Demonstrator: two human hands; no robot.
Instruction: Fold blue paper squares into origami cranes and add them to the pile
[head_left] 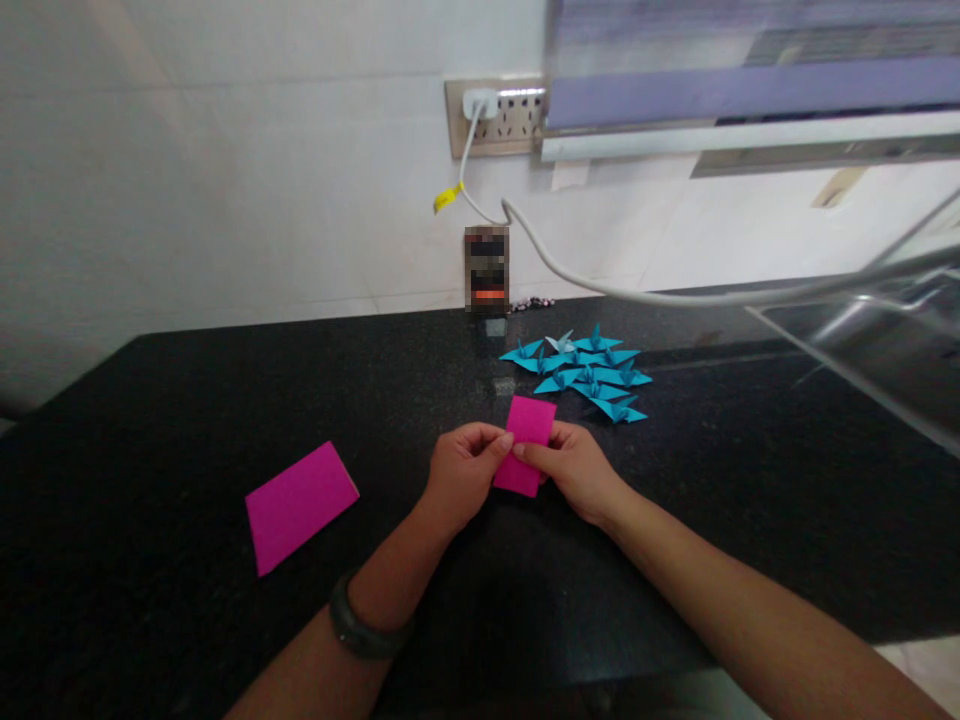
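Note:
A pink paper (pixel 531 418), folded to a narrow rectangle, is held between my two hands just above the counter. My left hand (pixel 466 465) pinches its left edge, thumb on top. From the right side my right hand (pixel 581 468) grips the same paper, its thumb lying across the face and the other fingers mostly hidden behind. Off to the left lies a larger pink sheet or stack of paper (pixel 301 508), flat on the counter. Beyond my hands sit several blue origami cranes (pixel 589 378), grouped close together, with one paler crane (pixel 561 343) at the back.
The black speckled counter (pixel 187 400) meets a white tiled wall. A small blurred-out object (pixel 487 268) leans there beside a beaded chain (pixel 534 304). A white cable (pixel 570 278) runs from the wall socket (pixel 517 115) to the right, near a metal sink (pixel 885 320).

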